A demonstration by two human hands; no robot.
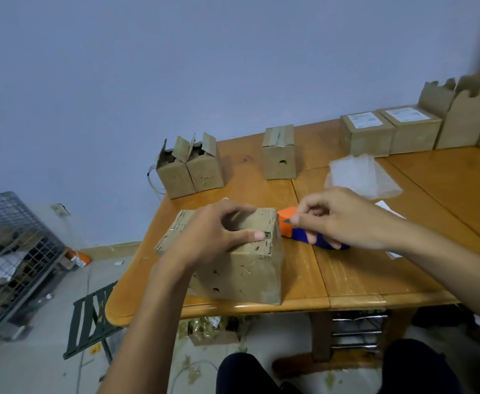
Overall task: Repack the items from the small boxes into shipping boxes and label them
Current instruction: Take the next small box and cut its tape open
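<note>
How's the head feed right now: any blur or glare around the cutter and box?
Head view: cutter and box fairly sharp, no glare; light dim and flat, shadows soft; open boxes at far right smeared; table edge bows from the wide lens.

Worn cardboard on varnished wood.
The box [241, 268] is matt brown cardboard, scuffed and pitted; the table [361, 268] glossy wood, scratched; the cutter [285, 223] smooth orange-and-blue plastic; the wrap [361, 174] clear crinkled plastic; the cage [11, 223] grey metal wire.
</note>
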